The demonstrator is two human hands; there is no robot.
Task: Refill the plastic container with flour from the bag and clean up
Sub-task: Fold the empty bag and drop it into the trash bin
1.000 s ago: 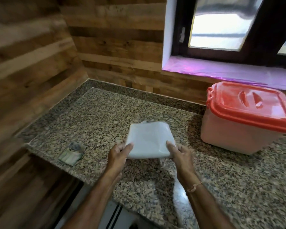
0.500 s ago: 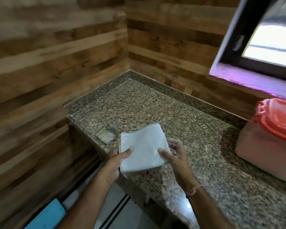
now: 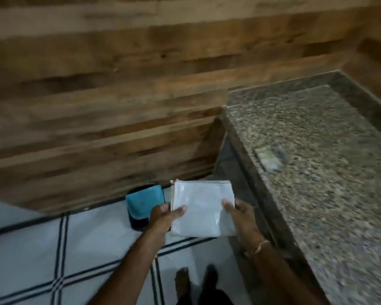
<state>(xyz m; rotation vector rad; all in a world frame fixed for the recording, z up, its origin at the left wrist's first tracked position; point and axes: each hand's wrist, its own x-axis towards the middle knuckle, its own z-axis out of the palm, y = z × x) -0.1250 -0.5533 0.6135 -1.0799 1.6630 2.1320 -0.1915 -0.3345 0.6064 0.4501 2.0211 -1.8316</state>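
Note:
A folded, flat white plastic bag (image 3: 201,208) is held in the air over the tiled floor, left of the granite counter (image 3: 321,172). My left hand (image 3: 163,216) grips its left edge with the thumb on top. My right hand (image 3: 240,213) grips its right edge the same way. The plastic container with the red lid is out of view now.
A small blue bin (image 3: 144,204) stands on the white tiled floor against the wooden wall (image 3: 97,106), just left of the bag. A small crumpled wrapper (image 3: 269,156) lies on the counter near its front edge. My feet show at the bottom.
The view has swung left and down, away from the counter and the red-lidded container. Both hands have carried the folded bag off the counter and out over the floor near the blue bin.

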